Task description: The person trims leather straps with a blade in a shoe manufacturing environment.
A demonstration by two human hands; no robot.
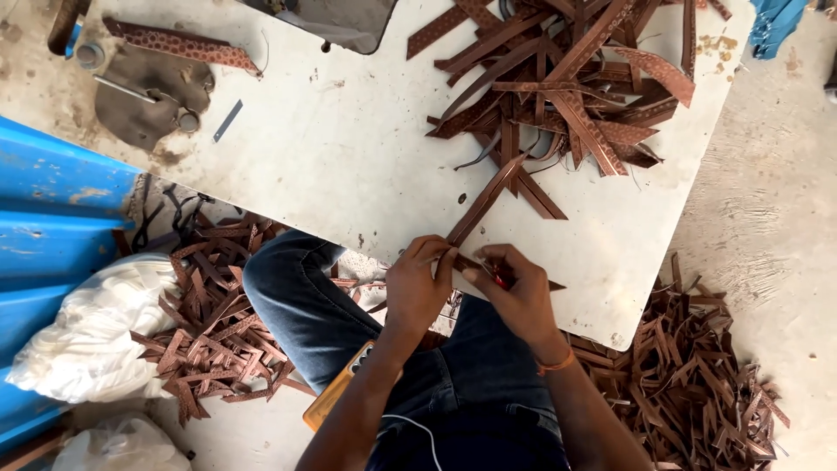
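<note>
Both hands pinch one brown strip at the near edge of the white worktop.

Denim-clad knees sit under the worktop (349, 157), and above them the left hand (418, 283) closes finger and thumb on the brown strip (484, 201), which slants up toward the heap of strips (567, 87) at the far right. Just beside it, the right hand (514, 292) is clamped on the strip's near end and on a small red tool (500, 277), mostly hidden. An orange band (556, 362) circles the right wrist. Cut brown scraps (218, 323) litter the floor on both sides, near a white sack (87, 340).
</note>
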